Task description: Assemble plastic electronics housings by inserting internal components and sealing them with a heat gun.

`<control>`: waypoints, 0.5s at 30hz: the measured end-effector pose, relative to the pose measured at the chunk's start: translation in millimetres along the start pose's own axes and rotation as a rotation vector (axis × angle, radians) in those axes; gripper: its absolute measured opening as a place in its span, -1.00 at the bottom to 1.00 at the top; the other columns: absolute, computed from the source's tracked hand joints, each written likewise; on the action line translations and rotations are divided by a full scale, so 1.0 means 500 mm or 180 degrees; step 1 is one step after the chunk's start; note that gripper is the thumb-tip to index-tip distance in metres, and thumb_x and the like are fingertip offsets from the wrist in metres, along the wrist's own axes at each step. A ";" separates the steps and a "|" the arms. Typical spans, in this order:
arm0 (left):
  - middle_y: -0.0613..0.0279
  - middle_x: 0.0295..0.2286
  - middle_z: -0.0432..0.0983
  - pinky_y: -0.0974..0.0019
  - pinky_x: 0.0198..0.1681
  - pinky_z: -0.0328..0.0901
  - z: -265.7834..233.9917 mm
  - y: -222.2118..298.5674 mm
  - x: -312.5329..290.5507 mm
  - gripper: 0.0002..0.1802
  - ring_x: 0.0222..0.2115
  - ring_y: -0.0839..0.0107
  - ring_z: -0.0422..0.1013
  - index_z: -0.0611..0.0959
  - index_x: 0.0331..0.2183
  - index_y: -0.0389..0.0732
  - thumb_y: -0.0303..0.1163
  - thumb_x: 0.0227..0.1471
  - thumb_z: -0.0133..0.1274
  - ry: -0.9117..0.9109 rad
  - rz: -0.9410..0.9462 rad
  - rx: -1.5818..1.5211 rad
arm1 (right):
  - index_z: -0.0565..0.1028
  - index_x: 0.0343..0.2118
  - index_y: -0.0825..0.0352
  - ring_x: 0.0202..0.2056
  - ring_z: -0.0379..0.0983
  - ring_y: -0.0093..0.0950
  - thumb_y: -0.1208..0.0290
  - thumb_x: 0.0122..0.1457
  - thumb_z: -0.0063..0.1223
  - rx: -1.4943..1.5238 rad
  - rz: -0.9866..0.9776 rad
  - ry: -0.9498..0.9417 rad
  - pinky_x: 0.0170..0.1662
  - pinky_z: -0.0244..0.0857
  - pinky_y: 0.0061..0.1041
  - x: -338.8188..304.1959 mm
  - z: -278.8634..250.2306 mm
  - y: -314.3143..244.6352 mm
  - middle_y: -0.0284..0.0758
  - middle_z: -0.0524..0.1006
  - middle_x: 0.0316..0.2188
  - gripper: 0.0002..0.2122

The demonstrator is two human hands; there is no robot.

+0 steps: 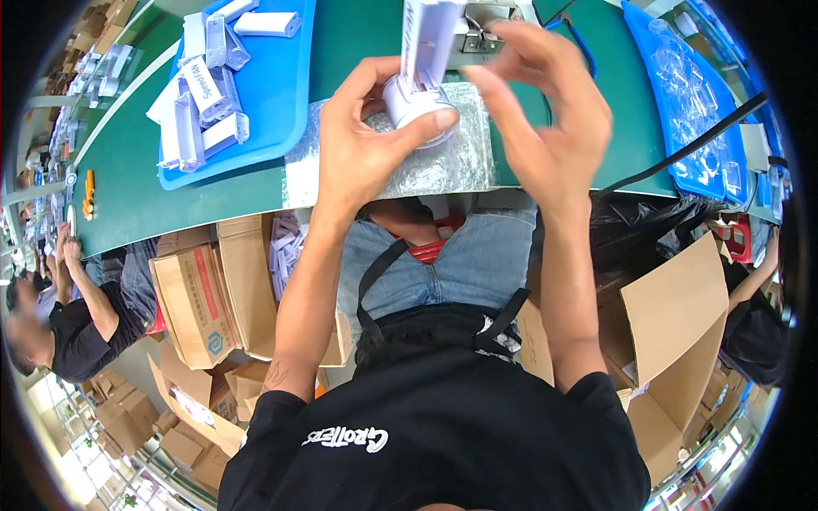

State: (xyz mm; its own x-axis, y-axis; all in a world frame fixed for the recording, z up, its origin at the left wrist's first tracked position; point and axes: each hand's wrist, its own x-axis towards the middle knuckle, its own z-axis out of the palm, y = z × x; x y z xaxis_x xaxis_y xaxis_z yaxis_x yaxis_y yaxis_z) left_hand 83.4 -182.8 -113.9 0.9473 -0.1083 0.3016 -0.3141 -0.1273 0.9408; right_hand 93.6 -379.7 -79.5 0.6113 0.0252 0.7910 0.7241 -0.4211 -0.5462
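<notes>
My left hand (366, 128) is closed around a white plastic housing (422, 106), its thumb pressed across the round cup-shaped end. From that cup a long hollow half-shell rises away from me, and a thin coppery wire or pin shows where the two meet. Just right of the housing, my right hand (550, 128) is raised with thumb and fingers curved apart; nothing visible lies between them, and the fingertips are slightly blurred. Behind these fingers stands a metal fixture (477, 38), partly hidden. Under both hands a clear plastic-covered mat (464, 166) lies at the table's near edge.
On the green table (247, 194), a blue tray (285, 128) at left carries several white housings. A blue tray (682, 183) at right bears clear plastic parts. A black cable (682, 149) crosses the right side. Cardboard boxes (192, 298) flank my legs; other people sit at both sides.
</notes>
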 end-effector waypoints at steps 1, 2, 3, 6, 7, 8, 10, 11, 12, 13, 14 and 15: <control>0.21 -0.20 0.67 0.33 -0.10 0.43 -0.002 0.001 0.003 -0.37 -0.22 0.47 0.55 0.71 -0.03 -0.30 -0.30 -0.14 0.57 0.0035 -0.0077 -0.0054 | 0.63 -0.08 0.35 -0.49 0.53 -0.47 0.63 0.07 0.42 -0.0176 -0.0021 0.0200 -0.36 0.47 -0.44 -0.005 -0.006 -0.030 -0.32 0.57 -0.44 -0.68; 0.19 -0.19 0.67 0.34 -0.12 0.44 -0.001 -0.001 0.005 -0.38 -0.22 0.49 0.55 0.71 -0.03 -0.30 -0.28 -0.11 0.56 0.0059 -0.0160 -0.0117 | 0.63 -0.08 0.35 -0.49 0.53 -0.47 0.63 0.07 0.42 -0.0175 -0.0040 0.0209 -0.36 0.47 -0.44 -0.009 -0.006 -0.047 -0.32 0.57 -0.44 -0.68; 0.19 -0.17 0.67 0.32 -0.10 0.44 0.000 -0.003 0.006 -0.37 -0.21 0.46 0.56 0.71 -0.01 -0.30 -0.29 -0.12 0.56 0.0004 -0.0072 -0.0059 | 0.63 -0.08 0.35 -0.49 0.53 -0.45 0.64 0.08 0.40 -0.0185 0.0074 -0.0042 -0.37 0.46 -0.44 -0.015 -0.002 -0.058 -0.31 0.57 -0.42 -0.68; 0.19 -0.16 0.66 0.31 -0.07 0.44 -0.001 -0.005 0.015 -0.36 -0.22 0.42 0.57 0.71 0.00 -0.30 -0.31 -0.14 0.56 0.0113 0.0070 0.0156 | 0.63 -0.07 0.31 -0.49 0.53 -0.35 0.60 0.13 0.33 -0.0495 -0.0119 -0.0231 -0.41 0.42 -0.39 -0.017 0.027 -0.041 -0.29 0.53 -0.38 -0.72; 0.18 -0.16 0.66 0.29 -0.04 0.43 -0.002 -0.007 0.011 -0.36 -0.19 0.38 0.57 0.71 0.01 -0.30 -0.35 -0.16 0.54 0.0147 -0.0009 0.0023 | 0.63 -0.06 0.30 -0.49 0.53 -0.33 0.58 0.16 0.32 -0.0709 -0.0096 -0.0270 -0.42 0.41 -0.37 -0.013 0.033 -0.038 -0.30 0.51 -0.38 -0.73; 0.18 -0.16 0.66 0.29 -0.04 0.43 -0.003 -0.009 0.012 -0.36 -0.19 0.38 0.57 0.71 0.01 -0.30 -0.35 -0.16 0.54 0.0149 0.0015 0.0026 | 0.62 -0.06 0.28 -0.48 0.53 -0.31 0.55 0.18 0.31 -0.0924 -0.0082 -0.0304 -0.43 0.40 -0.34 -0.008 0.039 -0.037 -0.30 0.48 -0.38 -0.74; 0.15 -0.16 0.66 0.27 -0.03 0.44 -0.002 -0.007 0.020 -0.35 -0.16 0.33 0.57 0.71 0.02 -0.29 -0.38 -0.17 0.54 0.0074 0.0322 0.0283 | 0.62 -0.09 0.25 -0.44 0.52 -0.30 0.51 0.15 0.33 -0.1035 -0.0067 -0.0250 -0.39 0.39 -0.29 -0.002 0.047 -0.039 -0.32 0.44 -0.37 -0.75; 0.10 -0.15 0.65 0.26 -0.03 0.43 0.005 0.009 0.020 -0.35 -0.14 0.26 0.57 0.71 0.03 -0.27 -0.40 -0.16 0.53 0.0132 0.0473 0.0589 | 0.61 -0.13 0.25 -0.41 0.51 -0.28 0.51 0.11 0.34 -0.1241 -0.0048 -0.0184 -0.36 0.39 -0.27 0.001 0.049 -0.036 -0.32 0.44 -0.34 -0.76; 0.10 -0.15 0.65 0.26 -0.03 0.43 0.008 0.021 0.021 -0.35 -0.14 0.26 0.57 0.71 0.03 -0.27 -0.40 -0.16 0.53 0.0136 0.0544 0.0568 | 0.61 -0.18 0.25 -0.39 0.51 -0.26 0.51 0.07 0.35 -0.1458 -0.0042 -0.0106 -0.33 0.39 -0.24 0.008 0.046 -0.032 -0.32 0.44 -0.32 -0.76; 0.08 -0.15 0.65 0.25 -0.03 0.43 0.013 0.026 0.021 -0.36 -0.15 0.22 0.58 0.71 0.03 -0.27 -0.40 -0.16 0.52 0.0098 0.0437 0.0652 | 0.62 -0.21 0.26 -0.37 0.49 -0.26 0.57 0.04 0.36 -0.1615 0.0095 -0.0220 -0.34 0.37 -0.28 0.012 0.035 -0.031 -0.26 0.43 -0.33 -0.77; 0.05 -0.15 0.64 0.24 -0.03 0.43 0.018 0.027 0.026 -0.36 -0.15 0.19 0.58 0.71 0.03 -0.26 -0.40 -0.15 0.52 0.0066 0.0373 0.0726 | 0.60 -0.18 0.29 -0.28 0.48 -0.20 0.61 0.06 0.32 -0.1669 0.0273 -0.0456 -0.29 0.38 -0.24 0.016 0.023 -0.040 -0.20 0.42 -0.28 -0.75; 0.03 -0.15 0.64 0.24 -0.05 0.43 0.019 0.028 0.023 -0.38 -0.15 0.17 0.57 0.70 0.03 -0.26 -0.40 -0.12 0.50 0.0065 0.0506 0.0775 | 0.59 -0.17 0.31 -0.21 0.48 -0.16 0.62 0.07 0.30 -0.1539 0.0330 -0.0453 -0.24 0.40 -0.23 0.012 0.021 -0.044 -0.16 0.42 -0.23 -0.76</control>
State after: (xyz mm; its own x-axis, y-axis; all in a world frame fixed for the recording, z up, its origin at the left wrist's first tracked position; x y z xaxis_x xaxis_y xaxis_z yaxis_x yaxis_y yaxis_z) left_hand 89.2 -195.4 -98.6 0.8853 -0.1262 0.4476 -0.4623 -0.3436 0.8174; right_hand 84.7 -360.7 -66.0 0.7339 0.0700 0.6756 0.4474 -0.7982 -0.4033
